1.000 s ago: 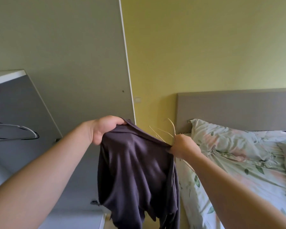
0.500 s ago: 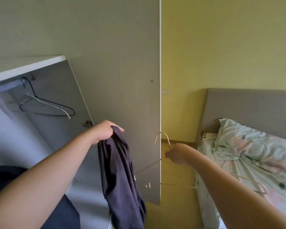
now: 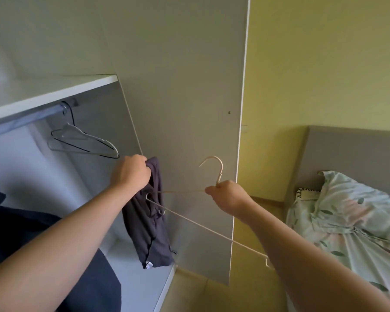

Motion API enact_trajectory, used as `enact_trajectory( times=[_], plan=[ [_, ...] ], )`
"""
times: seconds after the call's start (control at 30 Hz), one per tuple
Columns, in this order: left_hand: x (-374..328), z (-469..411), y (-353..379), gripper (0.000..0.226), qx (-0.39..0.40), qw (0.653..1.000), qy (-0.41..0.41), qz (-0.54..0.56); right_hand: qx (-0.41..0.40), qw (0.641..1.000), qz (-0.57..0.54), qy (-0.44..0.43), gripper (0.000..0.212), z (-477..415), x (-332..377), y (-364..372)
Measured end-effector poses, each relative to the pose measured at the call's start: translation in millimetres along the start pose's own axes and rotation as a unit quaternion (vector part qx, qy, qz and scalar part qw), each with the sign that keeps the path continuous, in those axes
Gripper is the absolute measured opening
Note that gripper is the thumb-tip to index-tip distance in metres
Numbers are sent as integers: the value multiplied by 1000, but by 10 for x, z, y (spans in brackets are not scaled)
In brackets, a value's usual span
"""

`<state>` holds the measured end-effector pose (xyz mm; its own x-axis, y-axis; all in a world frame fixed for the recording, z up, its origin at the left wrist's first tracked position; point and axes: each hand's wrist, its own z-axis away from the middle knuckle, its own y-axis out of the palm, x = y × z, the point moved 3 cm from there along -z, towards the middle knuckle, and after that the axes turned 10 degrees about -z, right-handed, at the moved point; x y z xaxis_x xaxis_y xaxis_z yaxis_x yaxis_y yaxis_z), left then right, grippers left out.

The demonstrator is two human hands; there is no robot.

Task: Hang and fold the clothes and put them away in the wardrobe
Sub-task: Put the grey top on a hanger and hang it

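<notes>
My left hand (image 3: 132, 173) grips the top of a dark purple garment (image 3: 148, 224), which hangs down bunched in front of the open wardrobe. My right hand (image 3: 226, 195) pinches a thin cream wire hanger (image 3: 203, 225) at the base of its hook, hook pointing up. One end of the hanger reaches to the garment just below my left hand; whether it is inside the cloth I cannot tell. The hanger's far end is hidden behind my right forearm.
The wardrobe rail (image 3: 25, 121) under a white shelf (image 3: 54, 93) carries empty hangers (image 3: 83, 141). A dark garment (image 3: 43, 255) hangs at lower left. The open wardrobe door (image 3: 189, 86) stands between my hands. A bed with floral bedding (image 3: 351, 215) and grey headboard (image 3: 351, 152) lies right.
The view turned left toward the wardrobe. My right hand let go of the garment and now holds the hanger up level with it. The garment hangs from my left hand alone.
</notes>
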<state>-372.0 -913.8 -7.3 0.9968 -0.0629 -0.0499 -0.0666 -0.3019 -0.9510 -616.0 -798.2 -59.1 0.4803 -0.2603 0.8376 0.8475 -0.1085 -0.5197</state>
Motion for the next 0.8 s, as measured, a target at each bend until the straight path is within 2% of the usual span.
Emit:
enact_trajectory(
  times=[0.1,0.2,0.27,0.37,0.47,0.5,0.53,0.6,0.67,0.7,0.8],
  plan=[
    [-62,7,-93,28,6,999,14,48,8,999,-27,-30,38,-12,138,117],
    [-184,64,-209,29,24,994,33,103,5,997,-47,-57,41,-25,257,249],
    [-270,120,-278,25,35,992,58,106,-22,992,-95,-75,40,-40,306,315],
    [-373,231,-349,21,43,988,98,116,-62,974,-208,-66,24,-63,322,389],
    [-490,408,-365,30,51,977,147,145,-28,960,-275,-52,26,-63,326,538],
    [-524,475,-370,33,49,973,162,154,-12,954,-294,-55,20,-47,337,597],
    [-541,528,-379,35,45,970,175,163,6,945,-324,-50,11,-21,344,645],
    [-538,588,-411,34,43,964,195,176,57,903,-426,-2,22,4,314,727],
    [-514,620,-443,21,58,957,216,184,92,850,-517,45,26,15,294,774],
    [-491,628,-453,18,69,954,222,191,93,834,-541,54,25,23,298,788],
    [-409,614,-462,32,92,946,224,215,53,806,-585,68,14,48,352,817]
  ],
)
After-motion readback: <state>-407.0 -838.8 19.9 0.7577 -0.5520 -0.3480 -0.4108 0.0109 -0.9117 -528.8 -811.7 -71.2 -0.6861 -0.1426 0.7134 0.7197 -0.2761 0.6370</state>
